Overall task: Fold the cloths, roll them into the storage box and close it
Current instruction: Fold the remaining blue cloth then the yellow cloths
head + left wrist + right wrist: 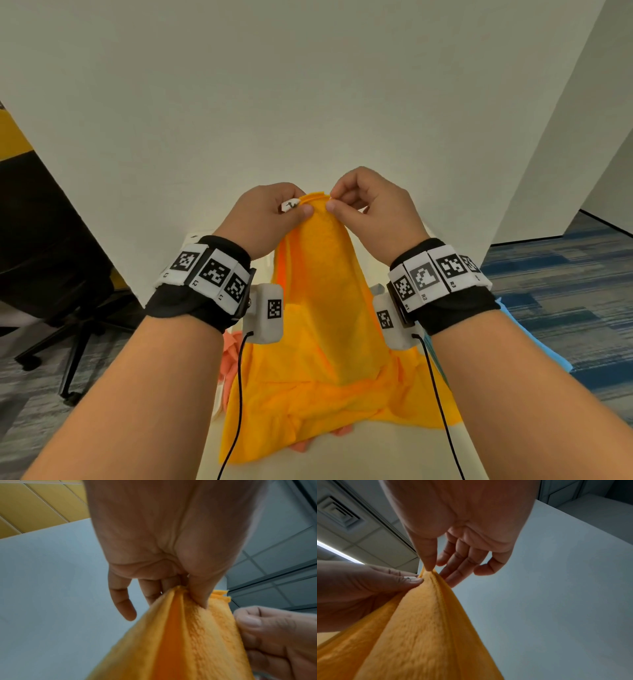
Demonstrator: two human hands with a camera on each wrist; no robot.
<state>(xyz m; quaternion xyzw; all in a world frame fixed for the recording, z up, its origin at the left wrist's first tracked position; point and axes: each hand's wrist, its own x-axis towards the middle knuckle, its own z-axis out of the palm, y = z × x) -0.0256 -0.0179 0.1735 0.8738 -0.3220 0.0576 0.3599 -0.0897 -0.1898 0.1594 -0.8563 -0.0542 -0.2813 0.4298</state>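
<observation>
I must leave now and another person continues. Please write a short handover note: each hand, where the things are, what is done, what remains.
Left hand: pinches the top edge of the fluffy orange-yellow cloth.
Right hand: pinches the same edge, close beside.
The cloth is lifted; its lower part lies bunched on the white table.
A pink cloth lies partly under it.
Storage box: not clearly visible.
Done: no finished fold visible.
Left: fold, roll, box, close.

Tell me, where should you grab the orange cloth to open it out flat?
Probably along its top hem, from above. Both hands already pinch that hem close together: the left hand beside the white tag, the right hand just next to it. The orange cloth hangs bunched below, so sliding the pinches apart toward the two corners should spread it.
</observation>
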